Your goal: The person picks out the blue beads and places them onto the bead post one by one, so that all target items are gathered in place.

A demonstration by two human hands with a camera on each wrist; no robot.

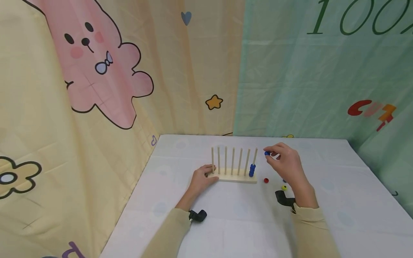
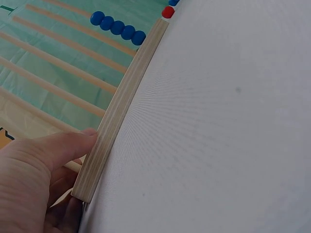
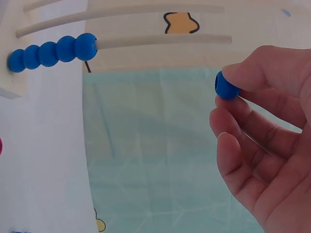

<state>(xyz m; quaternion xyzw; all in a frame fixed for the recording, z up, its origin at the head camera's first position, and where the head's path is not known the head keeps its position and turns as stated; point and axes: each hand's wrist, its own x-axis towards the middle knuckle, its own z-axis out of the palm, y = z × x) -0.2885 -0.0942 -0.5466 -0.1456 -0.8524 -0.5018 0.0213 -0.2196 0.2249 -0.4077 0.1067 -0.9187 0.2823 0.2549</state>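
A wooden peg board (image 1: 237, 175) with several upright rods stands on the table. My left hand (image 1: 201, 180) grips its left end, the thumb (image 2: 73, 145) along the front edge and the other fingers behind. Several blue beads (image 3: 48, 54) are stacked on the rightmost rod; the other rods are bare. Between right thumb and fingertips I pinch a single blue bead (image 3: 227, 86), its hole facing the rods. My right hand (image 1: 285, 159) holds it just right of the loaded rod's tip, apart from it.
On the table right of the board lie a red bead (image 1: 266, 180), a yellow bead (image 1: 284, 187) and a blue bead (image 1: 284, 181) partly behind the right wrist. Printed curtains (image 1: 200, 71) hang along the table's left and far sides. Each wrist wears a black camera mount (image 1: 197, 215).
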